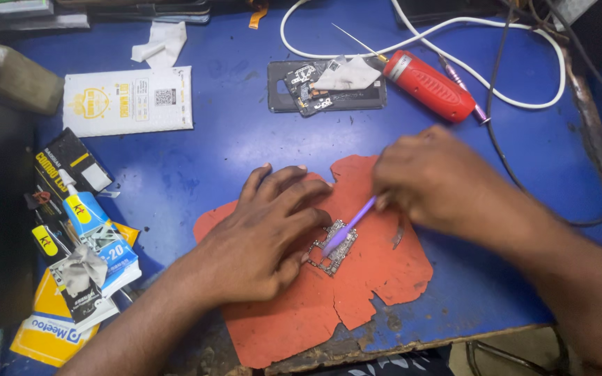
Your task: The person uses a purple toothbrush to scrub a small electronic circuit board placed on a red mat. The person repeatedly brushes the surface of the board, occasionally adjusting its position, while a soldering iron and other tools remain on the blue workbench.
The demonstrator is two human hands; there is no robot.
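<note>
A small circuit board (331,248) lies on a torn orange-red mat (377,278) near the front edge of the blue table. My left hand (263,233) lies flat on the mat, with its fingers pressing down on the board's left side. My right hand (433,177) holds a thin purple brush-like tool (350,224), whose tip rests on the board. The right hand looks blurred.
A red screwdriver (430,85) and a white cable (524,42) lie at the back right. An opened phone frame (325,87) with a tissue sits at the back centre. A white packet (128,99), a glue tube (85,209) and several boxes crowd the left edge.
</note>
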